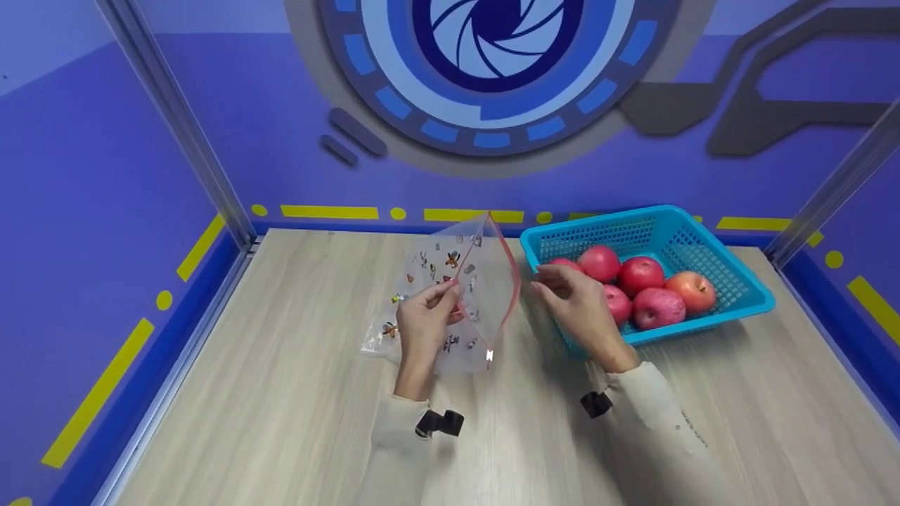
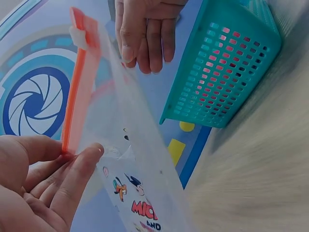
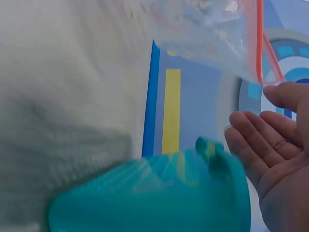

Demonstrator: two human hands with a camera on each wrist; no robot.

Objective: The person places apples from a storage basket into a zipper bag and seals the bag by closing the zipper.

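Note:
A clear zip bag [image 1: 429, 337] with cartoon prints and a red-orange zip edge hangs in front of me, its mouth spread apart. My left hand [image 1: 427, 316] pinches the zip edge between thumb and fingers, as the left wrist view also shows at the orange strip [image 2: 73, 101]. A white slider [image 2: 78, 37] sits near one end of that strip. My right hand [image 1: 580, 306] holds nothing; its fingers are relaxed, between the bag's mouth and the turquoise basket [image 1: 738, 281]. Several red apples [image 1: 659, 308] lie in the basket, some partly hidden by my right hand.
The basket stands at the back right of the wooden table [image 1: 281, 393], close to the purple back wall [image 1: 232, 126]. Side walls with metal corner posts [image 1: 190, 133] bound the table left and right. Black wrist cameras [image 1: 440, 423] sit on both sleeves.

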